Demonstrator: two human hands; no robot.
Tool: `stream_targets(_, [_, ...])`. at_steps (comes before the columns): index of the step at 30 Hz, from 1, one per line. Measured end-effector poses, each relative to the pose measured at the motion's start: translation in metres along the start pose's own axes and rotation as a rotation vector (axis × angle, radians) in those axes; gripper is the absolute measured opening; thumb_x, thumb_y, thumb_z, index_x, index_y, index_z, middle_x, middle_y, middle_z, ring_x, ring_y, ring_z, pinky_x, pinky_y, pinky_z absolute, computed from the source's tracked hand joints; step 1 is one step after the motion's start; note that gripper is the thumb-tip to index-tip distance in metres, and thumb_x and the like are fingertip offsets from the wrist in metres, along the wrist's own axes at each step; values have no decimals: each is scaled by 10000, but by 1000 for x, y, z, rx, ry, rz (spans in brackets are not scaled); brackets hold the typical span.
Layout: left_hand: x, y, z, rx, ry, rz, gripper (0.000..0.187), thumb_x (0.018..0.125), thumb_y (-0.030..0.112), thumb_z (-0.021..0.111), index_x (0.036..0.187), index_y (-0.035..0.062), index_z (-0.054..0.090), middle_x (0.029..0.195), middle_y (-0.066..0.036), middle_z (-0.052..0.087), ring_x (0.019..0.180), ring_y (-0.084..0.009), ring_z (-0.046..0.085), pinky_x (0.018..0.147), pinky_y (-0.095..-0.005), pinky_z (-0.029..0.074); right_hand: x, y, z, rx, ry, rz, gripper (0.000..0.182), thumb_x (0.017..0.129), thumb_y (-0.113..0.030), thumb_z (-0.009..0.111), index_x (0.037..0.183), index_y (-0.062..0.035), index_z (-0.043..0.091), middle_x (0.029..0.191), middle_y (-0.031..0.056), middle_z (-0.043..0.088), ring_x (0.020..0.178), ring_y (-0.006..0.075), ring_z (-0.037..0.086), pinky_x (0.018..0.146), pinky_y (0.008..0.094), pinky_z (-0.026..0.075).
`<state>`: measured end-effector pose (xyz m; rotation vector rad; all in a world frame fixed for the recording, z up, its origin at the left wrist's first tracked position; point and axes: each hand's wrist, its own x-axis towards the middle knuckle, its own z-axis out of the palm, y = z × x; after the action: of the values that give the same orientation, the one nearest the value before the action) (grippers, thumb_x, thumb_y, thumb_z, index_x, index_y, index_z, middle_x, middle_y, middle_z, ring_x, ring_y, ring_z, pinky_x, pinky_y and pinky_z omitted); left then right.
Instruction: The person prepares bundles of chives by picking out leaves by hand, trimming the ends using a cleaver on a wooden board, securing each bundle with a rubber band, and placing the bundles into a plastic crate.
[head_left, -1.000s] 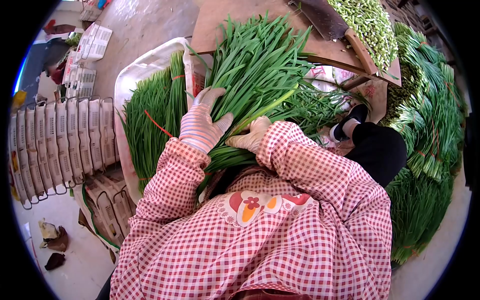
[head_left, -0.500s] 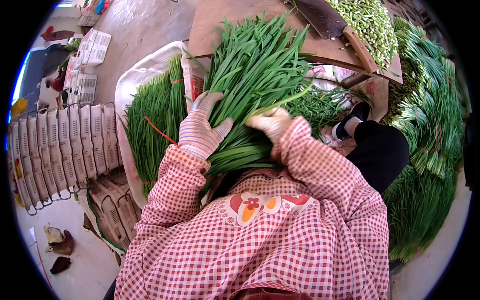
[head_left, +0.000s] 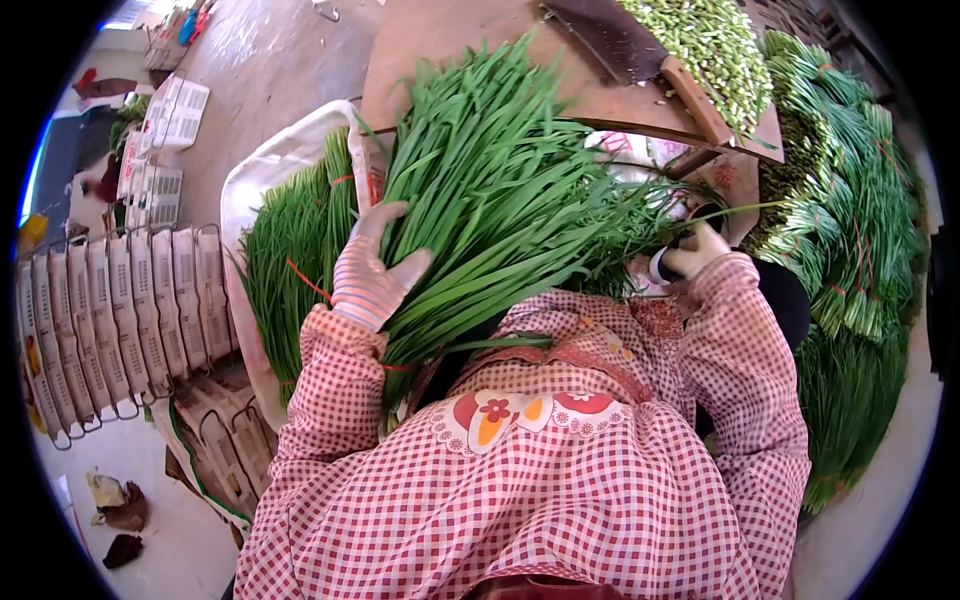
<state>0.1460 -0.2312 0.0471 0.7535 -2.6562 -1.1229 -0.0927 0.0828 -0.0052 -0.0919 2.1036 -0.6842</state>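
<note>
A large bunch of garlic chives (head_left: 480, 190) leans across my lap and the board's near edge, with a red band near its lower end. My left hand (head_left: 378, 268), in a striped glove, rests against the bunch's left side, fingers and thumb spread along the leaves. Off to the right, my right hand (head_left: 697, 252), also gloved, is closed on a pale yellow-green chive leaf (head_left: 750, 209) that sticks out to the right. Loose chive leaves (head_left: 630, 215) lie below and left of that hand. The right fingertips are partly hidden.
A white crate (head_left: 238, 190) with banded chives stands at left, beside stacked crates (head_left: 130, 310). On the wooden board (head_left: 430, 35) lie a cleaver (head_left: 690, 95) and chopped pale-green pieces (head_left: 715, 55). Banded bundles (head_left: 855, 220) are piled at right.
My right hand has moved right, away from the bunch, carrying the yellowish leaf. My left hand stays at the bunch. The view has shifted slightly.
</note>
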Motion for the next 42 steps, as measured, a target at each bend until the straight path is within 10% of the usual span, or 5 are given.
stream_targets(9, [-2,61,-1,524,-119,13,1079,520,213,885,1419,55,309,1411,-269,303,1298,-398,361,1099,-396,314,-33,-50,96,-383,-652,-267,664,794,-126,643,1399,-45,382,1333,203,511,1284,299,443,1097,410,340])
stream_targets(14, [11,12,5,139,3,-94,1051,623,46,795,1464,91,167,1384,-186,407,1250,-285,434,1075,-361,330,11,-22,143,1038,-1024,-527,431,834,-49,659,1248,-43,543,1321,159,525,1214,289,493,1036,400,401])
stream_targets(27, [-17,56,-24,-346,-73,-112,958,593,-43,779,1404,5,270,1233,-104,544,1105,-208,545,976,-326,447,-18,-93,127,727,-501,101,871,766,-478,718,1370,49,376,1362,215,472,1179,304,528,957,390,464])
stream_targets(30, [-14,55,-36,-499,-22,-265,970,592,-35,806,1400,-2,269,1224,-117,551,1079,-227,573,950,-335,479,-51,-89,118,1274,-441,195,376,737,22,699,1079,116,574,977,209,667,862,361,665,778,470,564])
stream_targets(42, [0,11,-38,-699,-94,-416,963,565,5,833,1377,-14,315,1165,-126,586,1027,-241,608,908,-358,515,-39,-62,115,1664,-484,290,312,895,-134,570,1152,42,553,1098,184,636,999,351,624,888,518,512])
